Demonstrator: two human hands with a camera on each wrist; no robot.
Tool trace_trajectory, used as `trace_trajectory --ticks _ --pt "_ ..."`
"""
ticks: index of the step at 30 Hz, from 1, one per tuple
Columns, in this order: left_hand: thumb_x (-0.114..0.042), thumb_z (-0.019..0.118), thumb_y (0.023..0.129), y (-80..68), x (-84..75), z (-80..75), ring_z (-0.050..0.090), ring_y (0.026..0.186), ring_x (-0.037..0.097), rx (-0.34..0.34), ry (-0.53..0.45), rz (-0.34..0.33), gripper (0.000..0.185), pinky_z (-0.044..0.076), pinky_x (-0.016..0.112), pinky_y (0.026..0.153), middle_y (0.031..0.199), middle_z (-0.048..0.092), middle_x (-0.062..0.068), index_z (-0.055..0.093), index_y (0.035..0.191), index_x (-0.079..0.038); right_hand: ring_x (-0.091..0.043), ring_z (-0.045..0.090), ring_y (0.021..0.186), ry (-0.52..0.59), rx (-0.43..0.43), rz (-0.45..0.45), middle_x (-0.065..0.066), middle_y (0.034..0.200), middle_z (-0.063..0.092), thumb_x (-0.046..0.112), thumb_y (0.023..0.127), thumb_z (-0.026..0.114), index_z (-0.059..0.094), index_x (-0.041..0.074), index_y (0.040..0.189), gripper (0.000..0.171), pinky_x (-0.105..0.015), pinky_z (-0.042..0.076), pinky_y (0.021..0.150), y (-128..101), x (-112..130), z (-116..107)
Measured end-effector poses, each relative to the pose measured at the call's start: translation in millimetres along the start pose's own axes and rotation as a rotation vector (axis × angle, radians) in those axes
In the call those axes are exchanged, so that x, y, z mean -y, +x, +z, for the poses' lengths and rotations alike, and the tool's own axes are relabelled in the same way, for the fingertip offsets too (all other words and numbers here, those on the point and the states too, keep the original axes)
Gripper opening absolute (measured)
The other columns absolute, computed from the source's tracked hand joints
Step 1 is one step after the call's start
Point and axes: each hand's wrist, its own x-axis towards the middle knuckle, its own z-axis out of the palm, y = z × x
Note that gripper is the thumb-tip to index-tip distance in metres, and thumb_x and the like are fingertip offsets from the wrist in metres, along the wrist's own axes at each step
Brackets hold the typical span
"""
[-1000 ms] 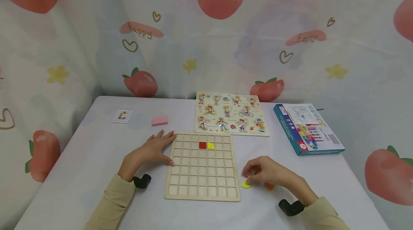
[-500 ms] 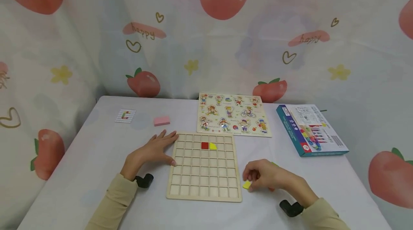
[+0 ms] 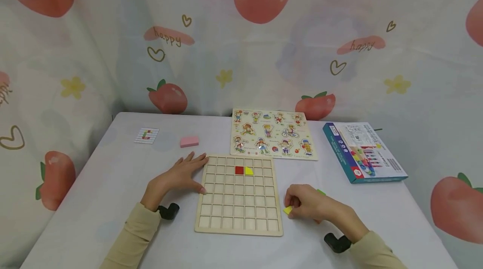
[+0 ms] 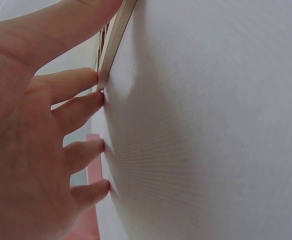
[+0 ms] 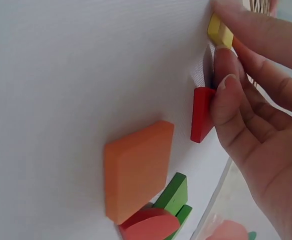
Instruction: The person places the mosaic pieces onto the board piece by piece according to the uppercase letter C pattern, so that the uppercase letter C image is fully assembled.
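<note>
My right hand [image 3: 307, 206] pinched a small yellow piece [image 3: 288, 210] just right of the grid board [image 3: 238, 195]; my left hand [image 3: 177, 176] lay flat, fingers spread, against the board's left edge on the table [image 3: 113, 185].

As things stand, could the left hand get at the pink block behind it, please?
Probably yes: the left hand lies flat beside the grid board, holding nothing, and only bare table separates it from the pink block.

Home play corner: strawberry-print curtain [image 3: 241, 42] backdrop, kids' puzzle boards [image 3: 272, 134] on white table [image 3: 113, 176].
</note>
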Motion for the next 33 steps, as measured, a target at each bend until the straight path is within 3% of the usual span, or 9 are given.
trace_trajectory --ticks 8,13,22,27,33 --pt "-0.044 0.083 0.071 -1.0 -1.3 0.2 0.003 0.152 0.038 -0.003 0.005 -0.002 0.102 0.004 0.060 0.121 0.163 0.020 0.003 0.029 0.154 -0.017 -0.009 0.052 0.073 -0.064 -0.108 -0.046 0.002 0.084 0.059 0.012 0.079 0.079 0.066 0.011 0.094 0.020 -0.019 0.049 0.065 2.5 -5.1 1.0" --pt "-0.044 0.083 0.071 -0.9 -1.1 0.0 0.004 0.152 0.038 -0.006 0.009 0.004 0.102 0.005 0.060 0.121 0.163 0.020 0.003 0.029 0.154 -0.016 -0.008 0.052 0.075 -0.091 -0.127 -0.054 0.003 0.086 0.059 0.011 0.080 0.078 0.067 0.010 0.097 0.020 -0.019 0.049 0.066 4.2 -8.1 0.7" --pt "-0.044 0.083 0.072 -1.1 -1.1 -0.2 0.003 0.152 0.038 -0.004 0.002 0.002 0.102 0.004 0.060 0.121 0.163 0.019 0.003 0.029 0.154 -0.017 -0.011 0.051 0.075 -0.089 -0.112 -0.026 0.002 0.084 0.055 0.012 0.080 0.078 0.067 0.014 0.092 0.016 -0.017 0.046 0.064 5.3 -7.7 -0.2" --pt "-0.042 0.083 0.072 -1.2 -0.1 0.1 0.003 0.152 0.037 -0.006 -0.008 0.005 0.102 0.004 0.059 0.121 0.163 0.020 0.003 0.029 0.154 -0.015 -0.009 0.051 0.075 -0.102 -0.149 -0.024 0.003 0.085 0.057 0.013 0.080 0.078 0.066 0.012 0.095 0.019 -0.017 0.047 0.065 4.7 -8.2 -0.1" --pt "-0.044 0.084 0.071 -0.1 0.6 0.4 0.003 0.152 0.036 -0.003 -0.008 -0.001 0.103 0.003 0.058 0.122 0.163 0.020 0.002 0.029 0.154 -0.017 -0.012 0.053 0.077 -0.076 -0.181 0.046 0.004 0.086 0.059 0.014 0.077 0.081 0.067 0.011 0.097 0.024 -0.017 0.048 0.065 2.6 -9.1 -3.1"
